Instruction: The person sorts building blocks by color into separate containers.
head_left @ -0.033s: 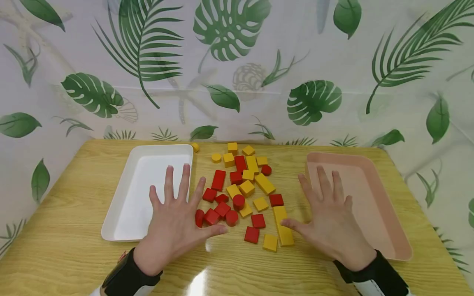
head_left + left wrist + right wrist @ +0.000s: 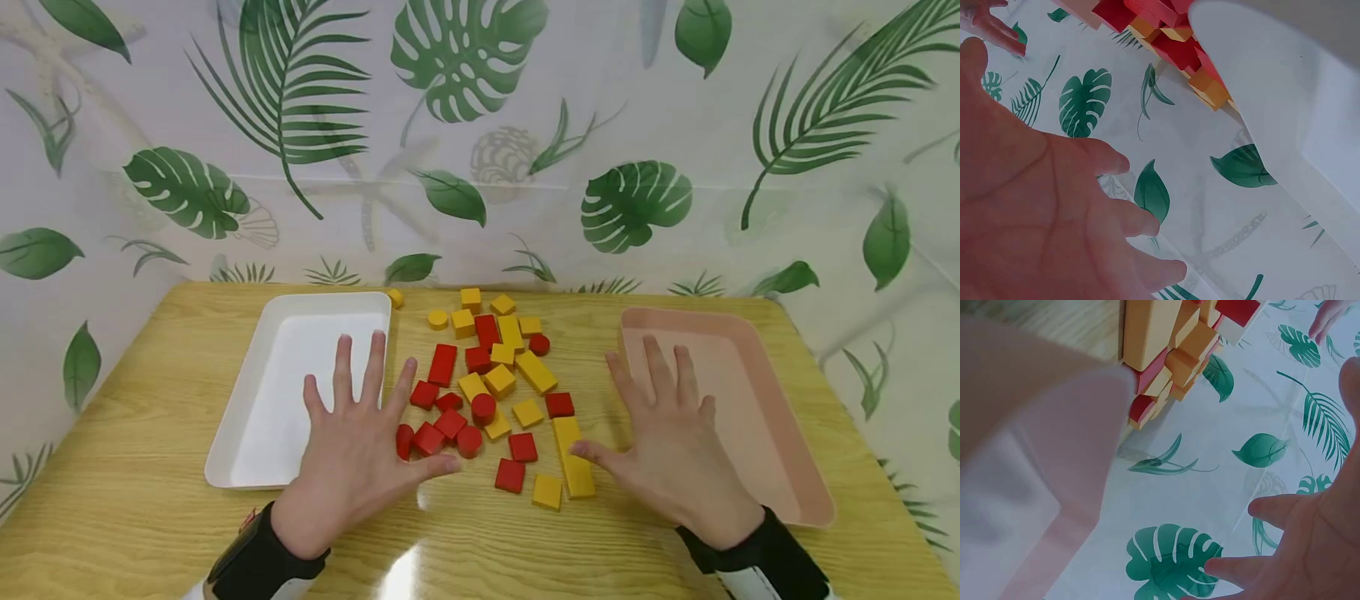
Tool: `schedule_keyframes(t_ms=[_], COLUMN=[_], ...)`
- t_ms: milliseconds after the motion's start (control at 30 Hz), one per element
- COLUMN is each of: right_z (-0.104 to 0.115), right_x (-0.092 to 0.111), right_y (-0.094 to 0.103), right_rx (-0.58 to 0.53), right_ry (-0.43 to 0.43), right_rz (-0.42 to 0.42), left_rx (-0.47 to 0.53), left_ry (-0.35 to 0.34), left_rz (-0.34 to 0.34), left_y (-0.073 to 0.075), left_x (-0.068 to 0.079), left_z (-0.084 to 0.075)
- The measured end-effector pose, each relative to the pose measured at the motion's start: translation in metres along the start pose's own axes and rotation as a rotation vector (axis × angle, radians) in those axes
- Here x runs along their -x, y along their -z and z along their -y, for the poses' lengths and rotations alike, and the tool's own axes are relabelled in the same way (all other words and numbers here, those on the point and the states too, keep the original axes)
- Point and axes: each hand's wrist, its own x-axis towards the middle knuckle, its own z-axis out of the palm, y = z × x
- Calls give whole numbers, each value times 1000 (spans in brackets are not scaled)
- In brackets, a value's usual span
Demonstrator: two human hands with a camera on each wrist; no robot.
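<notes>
My left hand (image 2: 352, 450), palm down with fingers spread, is held over the near right side of a white tray (image 2: 281, 375). Likewise spread, my right hand (image 2: 678, 458) hovers by the left part of a pink tray (image 2: 757, 417). Neither holds anything. Between them lie scattered red and yellow blocks. In the head view, the right thumb overlaps a long yellow block (image 2: 573, 467), while the left thumb and index finger reach beside a red cylinder (image 2: 469, 442) and a red cube (image 2: 429, 439). Both wrist views show bare palms, the left hand (image 2: 1035, 212) and the right hand (image 2: 1316, 544).
The wooden table (image 2: 480, 550) ends at a leaf-patterned cloth (image 2: 540, 225) behind. At the back are a yellow disc (image 2: 437, 320) and a yellow cube (image 2: 470, 300). Another yellow piece (image 2: 396, 297) sits by the white tray's far corner. Black bands (image 2: 266, 554) wrap both wrists.
</notes>
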Motion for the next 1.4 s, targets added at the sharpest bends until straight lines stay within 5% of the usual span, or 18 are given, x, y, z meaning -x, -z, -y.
schedule_keyframes(t_ms=[367,700,933,1400], right_z=[-25,-49,-52,-45], right_x=[31,70,86,87], right_y=[7,-3,-14,-13], right_rx=[-17,-140,-114,-50], right_ry=[133,-96,-40,45], right_rz=[5,271,226,244], left_rx=[77,119,159,252], left_ry=[-173,-373,-496,-517], left_rz=[40,114,125,156], left_y=[-7,-12,-11,-9], left_x=[-19,-41,-58,-76], left_z=[3,-9,-32,-59])
